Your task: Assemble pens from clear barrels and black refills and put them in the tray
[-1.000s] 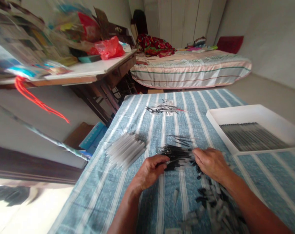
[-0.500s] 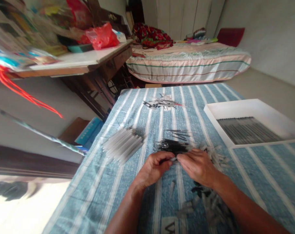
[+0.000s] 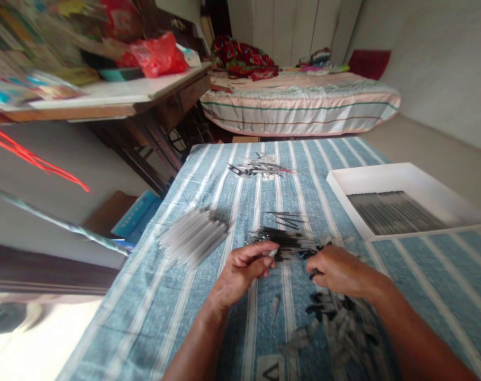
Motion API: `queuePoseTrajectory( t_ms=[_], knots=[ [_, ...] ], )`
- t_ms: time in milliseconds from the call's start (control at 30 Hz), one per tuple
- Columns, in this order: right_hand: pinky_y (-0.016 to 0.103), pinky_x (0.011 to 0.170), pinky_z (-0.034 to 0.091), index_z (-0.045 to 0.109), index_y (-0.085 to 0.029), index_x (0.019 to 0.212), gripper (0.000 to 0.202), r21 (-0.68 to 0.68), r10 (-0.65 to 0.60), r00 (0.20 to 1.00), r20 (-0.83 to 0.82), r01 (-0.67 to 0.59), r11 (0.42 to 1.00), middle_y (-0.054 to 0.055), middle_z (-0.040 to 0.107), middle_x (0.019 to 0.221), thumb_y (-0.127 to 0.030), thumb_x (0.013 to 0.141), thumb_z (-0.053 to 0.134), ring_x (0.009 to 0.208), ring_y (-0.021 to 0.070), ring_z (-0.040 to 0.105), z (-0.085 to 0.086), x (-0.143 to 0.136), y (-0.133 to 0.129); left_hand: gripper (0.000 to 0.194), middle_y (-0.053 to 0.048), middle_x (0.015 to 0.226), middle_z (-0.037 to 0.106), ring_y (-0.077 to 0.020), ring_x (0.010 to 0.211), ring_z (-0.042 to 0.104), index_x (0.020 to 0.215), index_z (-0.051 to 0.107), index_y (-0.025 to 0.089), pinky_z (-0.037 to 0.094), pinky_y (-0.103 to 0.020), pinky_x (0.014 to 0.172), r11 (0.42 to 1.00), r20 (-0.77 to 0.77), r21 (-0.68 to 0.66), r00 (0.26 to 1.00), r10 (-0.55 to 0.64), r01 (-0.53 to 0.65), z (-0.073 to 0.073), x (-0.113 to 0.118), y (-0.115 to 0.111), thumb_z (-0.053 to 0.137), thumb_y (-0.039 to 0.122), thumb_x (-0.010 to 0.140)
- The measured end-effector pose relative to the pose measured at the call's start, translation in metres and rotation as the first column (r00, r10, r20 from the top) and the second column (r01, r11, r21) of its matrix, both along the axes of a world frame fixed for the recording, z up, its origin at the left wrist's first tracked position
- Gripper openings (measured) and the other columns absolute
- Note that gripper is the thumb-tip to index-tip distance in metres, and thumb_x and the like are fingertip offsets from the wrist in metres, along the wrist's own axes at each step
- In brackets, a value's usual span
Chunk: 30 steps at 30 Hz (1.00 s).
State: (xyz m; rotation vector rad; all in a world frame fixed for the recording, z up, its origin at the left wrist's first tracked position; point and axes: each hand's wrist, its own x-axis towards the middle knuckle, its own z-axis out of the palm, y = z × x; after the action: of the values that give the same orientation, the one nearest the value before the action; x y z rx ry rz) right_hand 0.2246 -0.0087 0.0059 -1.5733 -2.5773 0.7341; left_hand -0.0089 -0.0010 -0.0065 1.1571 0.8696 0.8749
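My left hand pinches a small pale piece between thumb and fingertips, just left of a pile of thin black rods that look like pen refills. My right hand is closed, fingertips down around a small black piece among scattered black and grey bits. Below it spreads a heap of small grey and black pieces, perhaps pen caps, blurred. Farther left lies a stack of pale, see-through tubes like pen barrels.
An open white box on the right holds a row of dark pens. More thin parts lie at the far end of the striped cloth. A cluttered desk stands left, a bed beyond.
My hands have parted. The right has moved from beside the left to the small pieces on the right; the left keeps its pinch. The view has shifted slightly.
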Motion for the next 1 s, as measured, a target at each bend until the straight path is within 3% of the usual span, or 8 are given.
queuePoseTrajectory(
  t_ms=[133,233,300,400,467,567,633,1000],
  knots=[
    [0.022,0.050,0.024,0.065,-0.019,0.056,0.016,0.025,0.000,1.000,0.025,-0.001,1.000,-0.002,0.060,0.051,-0.009,0.068,0.062,0.053,0.0121,0.054,-0.004,-0.006,-0.001,0.025,-0.001,0.071,0.064,-0.0083,0.056,0.050,0.101,0.071,0.017,0.041,-0.022,0.054,1.000,-0.026,0.010,0.999,-0.020,0.020,0.000,0.000,0.000,0.068,0.026,0.078],
    [0.020,0.048,0.028,0.064,-0.018,0.061,0.014,-0.016,-0.051,0.974,-0.221,0.049,0.999,-0.004,0.058,0.051,-0.009,0.070,0.058,0.050,0.0098,0.053,-0.005,-0.005,0.000,0.026,-0.001,0.071,0.063,-0.0087,0.055,0.051,0.101,0.071,0.016,0.042,-0.022,0.053,0.999,-0.057,0.009,0.998,-0.035,0.036,-0.002,0.000,0.000,0.068,0.028,0.078],
    [0.018,0.048,0.035,0.064,-0.018,0.066,0.009,-0.096,-0.126,0.882,-0.454,0.092,0.991,-0.004,0.061,0.053,-0.013,0.072,0.059,0.049,0.0097,0.055,-0.007,-0.006,0.000,0.027,-0.002,0.071,0.064,-0.0088,0.055,0.052,0.102,0.071,0.016,0.041,-0.021,0.052,0.998,-0.064,0.005,0.996,-0.058,0.058,-0.002,0.000,-0.001,0.068,0.029,0.077],
    [0.019,0.049,0.044,0.063,-0.016,0.071,0.005,-0.250,-0.258,0.654,-0.711,0.108,0.962,-0.001,0.065,0.056,-0.021,0.073,0.064,0.051,0.0120,0.061,-0.012,-0.011,0.000,0.027,-0.001,0.070,0.063,-0.0085,0.054,0.051,0.101,0.071,0.017,0.041,-0.021,0.051,0.996,-0.049,-0.008,0.995,-0.092,0.092,-0.002,0.003,-0.002,0.068,0.028,0.077],
    [0.020,0.048,0.046,0.063,-0.016,0.071,0.010,-0.301,-0.307,0.535,-0.787,0.101,0.948,-0.001,0.065,0.056,-0.025,0.071,0.069,0.050,0.0127,0.062,-0.016,-0.014,0.000,0.027,-0.001,0.070,0.063,-0.0082,0.055,0.051,0.101,0.071,0.017,0.040,-0.021,0.051,0.994,-0.036,-0.026,0.994,-0.104,0.103,-0.001,0.005,-0.003,0.068,0.027,0.076],
    [0.021,0.050,0.049,0.065,-0.017,0.072,0.015,-0.311,-0.323,0.434,-0.841,0.099,0.945,-0.001,0.065,0.058,-0.029,0.070,0.072,0.052,0.0126,0.063,-0.020,-0.018,0.001,0.028,-0.001,0.070,0.063,-0.0085,0.055,0.050,0.100,0.071,0.017,0.040,-0.021,0.052,0.992,-0.032,-0.042,0.992,-0.118,0.117,0.001,0.008,-0.004,0.069,0.028,0.075],
    [0.022,0.053,0.051,0.066,-0.017,0.075,0.015,-0.304,-0.314,0.410,-0.857,0.089,0.948,-0.001,0.067,0.061,-0.031,0.072,0.071,0.054,0.0130,0.064,-0.020,-0.018,0.002,0.027,-0.001,0.070,0.063,-0.0087,0.055,0.050,0.099,0.070,0.017,0.041,-0.022,0.053,0.991,-0.025,-0.035,0.991,-0.130,0.129,0.003,0.010,-0.004,0.070,0.028,0.074],
    [0.021,0.052,0.051,0.067,-0.017,0.077,0.011,-0.223,-0.232,0.438,-0.869,0.072,0.972,0.000,0.067,0.063,-0.028,0.077,0.067,0.053,0.0124,0.065,-0.025,-0.021,0.003,0.022,-0.001,0.070,0.062,-0.0091,0.057,0.050,0.093,0.070,0.015,0.041,-0.022,0.054,0.987,-0.047,0.004,0.986,-0.161,0.161,0.005,0.012,-0.005,0.068,0.027,0.075]
  ],
)
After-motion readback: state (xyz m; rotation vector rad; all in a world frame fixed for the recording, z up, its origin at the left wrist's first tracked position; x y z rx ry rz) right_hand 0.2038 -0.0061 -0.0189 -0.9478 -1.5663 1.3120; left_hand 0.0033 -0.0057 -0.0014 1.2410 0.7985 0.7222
